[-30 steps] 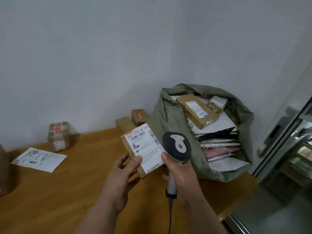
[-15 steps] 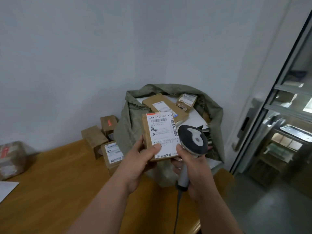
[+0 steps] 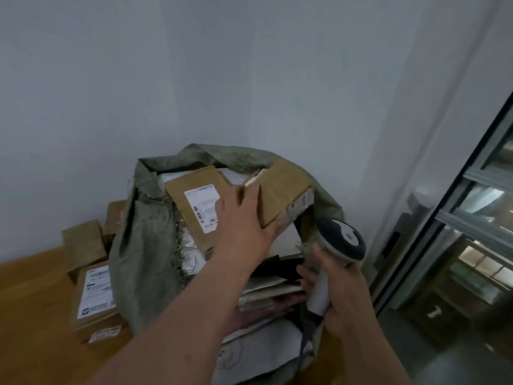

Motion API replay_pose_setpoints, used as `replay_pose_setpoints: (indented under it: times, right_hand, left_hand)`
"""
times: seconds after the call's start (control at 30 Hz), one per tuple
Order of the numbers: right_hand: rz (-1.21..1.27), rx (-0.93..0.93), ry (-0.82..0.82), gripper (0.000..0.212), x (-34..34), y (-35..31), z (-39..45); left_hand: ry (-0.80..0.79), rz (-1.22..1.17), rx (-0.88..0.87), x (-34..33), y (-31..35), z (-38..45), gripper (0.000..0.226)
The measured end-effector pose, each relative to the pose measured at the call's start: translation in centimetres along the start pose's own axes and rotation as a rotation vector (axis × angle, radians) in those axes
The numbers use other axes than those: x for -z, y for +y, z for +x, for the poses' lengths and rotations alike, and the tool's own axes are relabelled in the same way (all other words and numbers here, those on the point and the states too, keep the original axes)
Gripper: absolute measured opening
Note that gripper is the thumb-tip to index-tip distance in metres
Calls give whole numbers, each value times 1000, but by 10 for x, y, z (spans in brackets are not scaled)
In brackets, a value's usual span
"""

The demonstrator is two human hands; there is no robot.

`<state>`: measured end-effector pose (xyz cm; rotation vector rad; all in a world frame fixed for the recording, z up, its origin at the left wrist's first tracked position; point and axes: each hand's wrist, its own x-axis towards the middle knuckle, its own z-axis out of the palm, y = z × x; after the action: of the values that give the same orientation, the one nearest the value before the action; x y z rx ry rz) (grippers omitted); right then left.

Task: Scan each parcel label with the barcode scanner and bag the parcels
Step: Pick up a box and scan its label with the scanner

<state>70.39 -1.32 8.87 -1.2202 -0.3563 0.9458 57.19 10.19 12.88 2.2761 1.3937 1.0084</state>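
Left grip point(image 3: 244, 226): fingers curled on brown parcel point(image 3: 283, 194) over open green sack point(image 3: 144, 240) | right grip point(image 3: 337, 290): wrapped round barcode scanner point(image 3: 340, 240) | labelled box point(image 3: 95, 298) on bench point(image 3: 33, 315).

The wooden bench point(image 3: 30, 295) carries a green sack point(image 3: 144, 245) of parcels at its far right corner, with three cardboard boxes point(image 3: 94, 298) just left of it.

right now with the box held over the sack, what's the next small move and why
Probably lower the brown box a little and let go. The left hand holds it above the parcels piled in the open green sack, and the right hand grips the scanner turned away from it.
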Motion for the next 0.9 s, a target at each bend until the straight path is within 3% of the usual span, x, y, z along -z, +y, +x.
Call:
replay_pose_setpoints:
  times: [0.13, 0.3, 0.37, 0.57, 0.67, 0.8, 0.9]
  right_hand:
    - [12, -15, -35, 37, 14, 3, 30]
    - [3, -5, -57, 44, 15, 1, 50]
    - [7, -4, -59, 43, 14, -1, 55]
    - [2, 19, -122, 39, 10, -4, 65]
    - [-22, 37, -145, 40, 7, -1, 71]
    - [8, 56, -141, 42, 1, -3, 82]
    - [48, 62, -127, 39, -3, -7, 91]
  left_hand:
    - [-246, 178, -29, -44, 3, 7, 89]
    - [-83, 185, -144, -58, 7, 13, 91]
    - [-44, 77, -48, -56, 9, 18, 89]
    - [-113, -336, 529, -59, 2, 43, 64]
    - [-85, -386, 578, -69, 3, 51, 56]
    - [-46, -736, 685, -76, 13, 59, 41]
    - [20, -802, 689, -79, 14, 63, 53]
